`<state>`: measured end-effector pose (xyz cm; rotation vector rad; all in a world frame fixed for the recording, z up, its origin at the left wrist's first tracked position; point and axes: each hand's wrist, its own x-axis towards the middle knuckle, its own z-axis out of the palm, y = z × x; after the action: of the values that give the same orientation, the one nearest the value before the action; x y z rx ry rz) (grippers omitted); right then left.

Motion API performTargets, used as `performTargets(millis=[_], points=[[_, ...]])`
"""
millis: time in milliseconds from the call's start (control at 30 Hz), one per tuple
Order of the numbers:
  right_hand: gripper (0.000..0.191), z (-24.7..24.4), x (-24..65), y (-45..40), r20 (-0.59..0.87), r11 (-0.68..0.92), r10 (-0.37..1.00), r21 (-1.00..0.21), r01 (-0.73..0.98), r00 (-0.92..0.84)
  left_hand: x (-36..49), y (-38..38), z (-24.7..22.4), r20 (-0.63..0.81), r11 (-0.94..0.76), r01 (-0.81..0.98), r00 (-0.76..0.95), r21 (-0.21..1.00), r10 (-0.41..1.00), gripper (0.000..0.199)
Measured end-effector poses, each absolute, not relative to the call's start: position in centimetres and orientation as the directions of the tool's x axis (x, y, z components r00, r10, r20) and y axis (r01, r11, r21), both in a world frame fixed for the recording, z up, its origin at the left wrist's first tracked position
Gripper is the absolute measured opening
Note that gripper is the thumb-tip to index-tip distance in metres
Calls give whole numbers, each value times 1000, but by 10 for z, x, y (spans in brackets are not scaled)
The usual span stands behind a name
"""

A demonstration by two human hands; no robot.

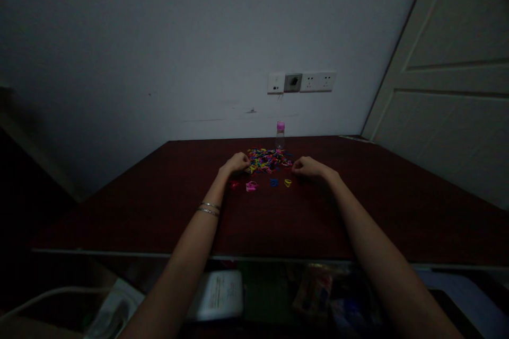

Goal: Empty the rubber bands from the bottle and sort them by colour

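Observation:
A pile of small multicoloured bands (pixel 268 160) lies on the dark red table (pixel 159 196). My left hand (pixel 238 162) is at the pile's left edge, its fingers bent together; what they hold, if anything, is too small to see. At the right edge, my right hand (pixel 306 166) has its fingertips pinched, and anything between them cannot be made out. Nearer to me are small separate groups: red (pixel 234 184), pink (pixel 251 186), blue (pixel 274 183) and yellow (pixel 288 183).
Behind the pile stands a clear bottle with a pink cap (pixel 280 135). Wall sockets (pixel 317 82) are above it. A panelled door (pixel 449 100) borders the right side. Below the table's front edge are a white package (pixel 220 294) and other items.

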<state>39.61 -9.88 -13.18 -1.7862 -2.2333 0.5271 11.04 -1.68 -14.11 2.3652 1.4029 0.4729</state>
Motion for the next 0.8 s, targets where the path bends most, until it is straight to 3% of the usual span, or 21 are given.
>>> performTargets(millis=[333, 633, 800], points=[[23, -129, 394, -101, -36, 198, 973, -370, 907, -227, 100, -18, -135, -78, -376, 785, 470, 493, 879, 20], [24, -134, 398, -95, -33, 203, 973, -353, 913, -228, 101, -24, -133, -26, -375, 774, 450, 510, 893, 10], [23, -134, 397, -97, -37, 195, 973, -402, 895, -228, 105, -33, -128, 46, -402, 755, 445, 518, 894, 9]])
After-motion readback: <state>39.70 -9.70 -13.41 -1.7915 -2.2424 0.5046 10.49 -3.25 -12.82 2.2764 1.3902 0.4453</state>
